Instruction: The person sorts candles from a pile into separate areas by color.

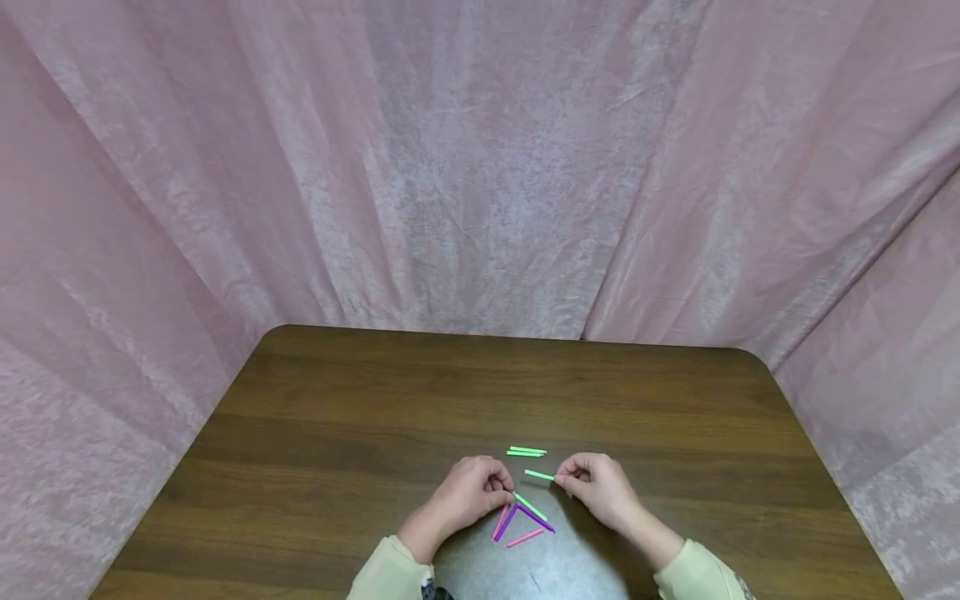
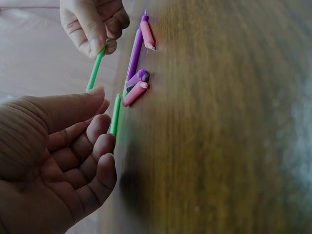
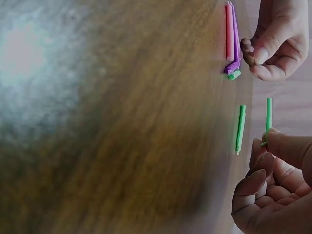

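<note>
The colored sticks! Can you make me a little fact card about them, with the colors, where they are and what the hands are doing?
Purple sticks: two, far ends meeting in a V
Pink sticks: two, lying apart
Green pair: side by side, farthest away
Third green stick: alongside a purple one
Right hand: pinches the fourth green stick
Left hand: fingers loosely curled, nothing visibly held
Table: brown, wood-look
Behind: pink curtain

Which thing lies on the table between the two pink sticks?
In the head view, a purple stick lies between the left pink stick and the lower pink stick.
</note>
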Demonstrator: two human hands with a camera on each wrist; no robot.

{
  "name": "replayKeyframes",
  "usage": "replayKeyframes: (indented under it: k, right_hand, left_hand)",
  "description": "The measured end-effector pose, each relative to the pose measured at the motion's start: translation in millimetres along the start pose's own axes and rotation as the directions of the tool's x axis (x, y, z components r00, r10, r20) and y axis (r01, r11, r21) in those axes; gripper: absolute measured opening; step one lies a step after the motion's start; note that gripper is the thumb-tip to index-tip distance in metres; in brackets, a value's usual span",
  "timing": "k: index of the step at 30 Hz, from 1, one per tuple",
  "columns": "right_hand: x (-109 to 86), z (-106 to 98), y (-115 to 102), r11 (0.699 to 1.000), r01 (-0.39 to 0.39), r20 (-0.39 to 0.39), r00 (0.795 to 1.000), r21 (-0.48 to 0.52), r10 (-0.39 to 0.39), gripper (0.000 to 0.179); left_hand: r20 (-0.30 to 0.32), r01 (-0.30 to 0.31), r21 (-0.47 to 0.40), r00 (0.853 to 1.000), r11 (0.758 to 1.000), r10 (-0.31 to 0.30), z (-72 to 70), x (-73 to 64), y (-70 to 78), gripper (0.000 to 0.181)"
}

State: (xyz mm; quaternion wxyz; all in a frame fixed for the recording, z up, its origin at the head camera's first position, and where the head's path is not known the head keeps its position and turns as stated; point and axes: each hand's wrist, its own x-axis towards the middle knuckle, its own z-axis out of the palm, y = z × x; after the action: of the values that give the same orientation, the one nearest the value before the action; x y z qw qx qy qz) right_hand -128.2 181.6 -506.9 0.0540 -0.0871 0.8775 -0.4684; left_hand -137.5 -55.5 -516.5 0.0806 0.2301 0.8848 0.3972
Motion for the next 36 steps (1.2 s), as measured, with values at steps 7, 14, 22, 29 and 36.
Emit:
replayKeyframes:
  k: [7, 14, 22, 29, 36]
  right_hand:
    - [7.5, 0, 1, 1.000, 0.000, -0.009, 1.000, -0.028, 0.000, 0.007]
    - [16.4, -1, 2, 0.998, -0.018, -0.037, 0.999, -0.067, 0.015, 0.008]
    - [25.9, 2, 6, 0.993, -0.018, -0.065, 0.998, -0.113, 0.011, 0.011]
    - [33.1, 4, 7, 0.989, -0.001, -0.062, 0.998, -0.150, -0.009, 0.012]
    - [39.6, 6, 6, 0.986, 0.003, -0.056, 0.998, -0.168, -0.012, 0.013]
  left_hand:
    - [-0.004, -0.023, 0.012, 1.000, 1.000, 0.023, 1.7, -0.2, 1.0, 0.013]
    - [-0.007, -0.026, -0.005, 1.000, 1.000, 0.026, 4.5, -0.9, 1.7, 0.012]
    - [-0.010, -0.033, 0.002, 0.999, 0.999, 0.033, 6.2, -2.0, 1.9, 0.011]
    - [-0.012, -0.024, 0.002, 1.000, 1.000, 0.024, 7.1, -3.1, 1.6, 0.011]
    - [-0.016, -0.028, -0.007, 0.999, 1.000, 0.028, 7.3, -5.5, 1.9, 0.011]
